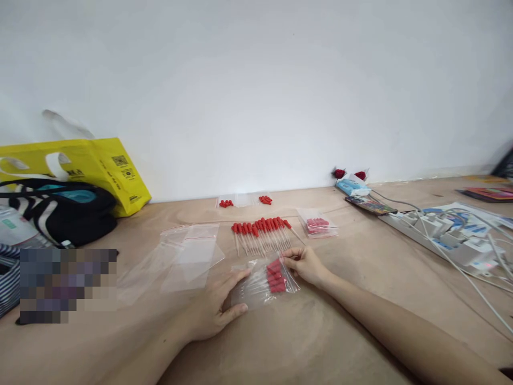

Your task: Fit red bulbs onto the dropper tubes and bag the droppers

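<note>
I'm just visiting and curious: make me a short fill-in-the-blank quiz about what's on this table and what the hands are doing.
1. Both hands grip a clear plastic bag holding items with ____ caps.
2. The left hand holds the bag's closed end, while the right hand pinches its ____ end.
3. Beyond the bag, a row of red-tipped sticks lies loose on the ____.
4. At far left, a ____ shopping bag leans against the wall.

Missing words: red; open; table; yellow

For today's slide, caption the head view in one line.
Both hands, left and right, hold a clear bag of red-tipped sticks.
</note>
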A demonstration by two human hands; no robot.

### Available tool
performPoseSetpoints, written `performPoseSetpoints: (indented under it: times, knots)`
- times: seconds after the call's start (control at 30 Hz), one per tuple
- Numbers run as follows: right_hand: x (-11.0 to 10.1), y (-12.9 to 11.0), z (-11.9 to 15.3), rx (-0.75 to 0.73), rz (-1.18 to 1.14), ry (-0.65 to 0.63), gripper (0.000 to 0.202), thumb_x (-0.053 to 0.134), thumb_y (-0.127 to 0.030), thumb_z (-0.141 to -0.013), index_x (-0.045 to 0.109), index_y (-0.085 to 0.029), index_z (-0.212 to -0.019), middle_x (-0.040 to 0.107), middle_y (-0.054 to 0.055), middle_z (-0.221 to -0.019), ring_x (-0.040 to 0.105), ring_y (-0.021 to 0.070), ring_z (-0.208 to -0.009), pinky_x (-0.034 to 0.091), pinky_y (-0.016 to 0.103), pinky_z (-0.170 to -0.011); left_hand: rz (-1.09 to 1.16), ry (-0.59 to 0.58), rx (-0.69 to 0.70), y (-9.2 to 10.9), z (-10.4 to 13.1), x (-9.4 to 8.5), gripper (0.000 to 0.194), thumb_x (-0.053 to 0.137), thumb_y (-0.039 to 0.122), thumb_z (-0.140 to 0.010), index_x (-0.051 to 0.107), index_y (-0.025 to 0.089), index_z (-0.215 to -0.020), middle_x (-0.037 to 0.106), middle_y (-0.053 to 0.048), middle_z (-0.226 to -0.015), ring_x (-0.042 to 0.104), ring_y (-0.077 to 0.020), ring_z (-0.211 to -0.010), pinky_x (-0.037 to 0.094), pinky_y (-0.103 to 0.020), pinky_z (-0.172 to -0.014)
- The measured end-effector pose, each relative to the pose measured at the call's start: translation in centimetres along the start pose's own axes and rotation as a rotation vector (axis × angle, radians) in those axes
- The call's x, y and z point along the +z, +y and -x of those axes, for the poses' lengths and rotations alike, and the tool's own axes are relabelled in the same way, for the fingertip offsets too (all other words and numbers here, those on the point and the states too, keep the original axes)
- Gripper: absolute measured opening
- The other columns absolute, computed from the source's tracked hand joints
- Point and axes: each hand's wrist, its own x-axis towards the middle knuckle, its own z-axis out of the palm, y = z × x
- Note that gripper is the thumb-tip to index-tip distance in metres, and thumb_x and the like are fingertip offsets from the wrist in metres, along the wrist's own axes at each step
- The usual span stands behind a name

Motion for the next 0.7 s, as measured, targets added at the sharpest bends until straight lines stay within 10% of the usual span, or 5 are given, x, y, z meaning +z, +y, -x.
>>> performPoseSetpoints:
  times: [0.2,0.7]
  knots:
    - [-0.1,0.2,-0.2,-0.090,0.128,0.160,0.026,0.066,-0.037,-0.060,0.052,-0.016,-0.064,0.052,-0.005,-0.050,0.044,0.0065,-0.042,0.034,0.019,-0.039,-0.016,-0.008,-0.010,0.2,0.0,-0.1,0.052,0.048,0.036,-0.083,0.032,0.027,-0.131,0.043,-0.005,-0.132,0.041,-0.0250,-0.119,0.035,-0.043,-0.098]
    - [-0.8,-1.8,1.2,0.043,0.149,-0.333,0.029,0.069,-0.038,-0.059,0.057,-0.012,-0.062,0.057,-0.003,-0.054,0.047,0.0046,-0.044,0.036,0.016,-0.042,-0.057,-0.031,0.005,-0.1,-0.2,0.0,0.049,0.048,0.038,-0.082,0.036,0.026,-0.129,0.045,-0.006,-0.131,0.041,-0.0265,-0.119,0.035,-0.046,-0.098]
